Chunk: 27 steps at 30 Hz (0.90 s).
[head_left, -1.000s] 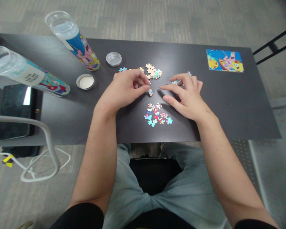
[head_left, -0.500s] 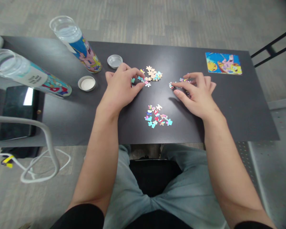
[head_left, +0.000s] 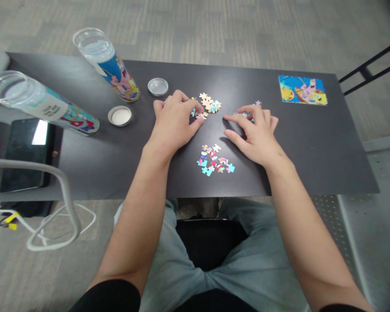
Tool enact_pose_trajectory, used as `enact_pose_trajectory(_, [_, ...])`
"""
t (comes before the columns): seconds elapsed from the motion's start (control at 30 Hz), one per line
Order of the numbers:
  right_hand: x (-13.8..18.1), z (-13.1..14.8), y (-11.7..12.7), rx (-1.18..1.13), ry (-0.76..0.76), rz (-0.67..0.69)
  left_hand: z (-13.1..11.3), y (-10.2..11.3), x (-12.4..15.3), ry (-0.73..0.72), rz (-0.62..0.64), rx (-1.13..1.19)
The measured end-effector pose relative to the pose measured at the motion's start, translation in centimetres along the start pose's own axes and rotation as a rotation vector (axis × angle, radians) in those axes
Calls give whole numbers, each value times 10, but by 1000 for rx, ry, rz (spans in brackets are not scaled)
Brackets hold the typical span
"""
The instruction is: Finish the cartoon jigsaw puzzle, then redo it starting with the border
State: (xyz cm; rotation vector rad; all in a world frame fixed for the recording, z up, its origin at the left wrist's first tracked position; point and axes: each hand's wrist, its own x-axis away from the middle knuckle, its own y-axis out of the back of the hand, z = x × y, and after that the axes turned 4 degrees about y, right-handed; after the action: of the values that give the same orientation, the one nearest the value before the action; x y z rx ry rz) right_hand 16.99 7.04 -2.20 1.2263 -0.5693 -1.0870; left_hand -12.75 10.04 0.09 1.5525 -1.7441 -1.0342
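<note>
Loosely, puzzle pieces (head_left: 213, 164) dot a table (head_left: 315, 151) above carpet (head_left: 214, 34).

A lone head-worn camera looks forward and steeply down from above the wearer's lap (head_left: 164, 273), near enough that the left hand (head_left: 175, 121) and right hand (head_left: 256, 134) sit mid-frame, carpet (head_left: 214, 30) showing beyond the surface's (head_left: 312, 151) far edge.

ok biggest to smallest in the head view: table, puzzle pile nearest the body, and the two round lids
1. Table
2. Puzzle pile nearest the body
3. White-centred lid and clear lid: close in size, so not ranked
</note>
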Motion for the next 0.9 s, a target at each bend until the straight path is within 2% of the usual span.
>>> enact_pose_trajectory(0.3, [-2,-6,-9,2,2,9,-6,2,1,29,-40,-10])
enact_pose_trajectory(0.5, [0,0,-9,-8,-9,-32,-5,2,-1,59,-44,22])
enact_pose_trajectory(0.73, [-1,2,-6,-3,32,-9,-19,5,0,52,61,75])
enact_pose_trajectory(0.9, [-1,4,-3,3,74,37,-6,3,-3,84,-12,71])
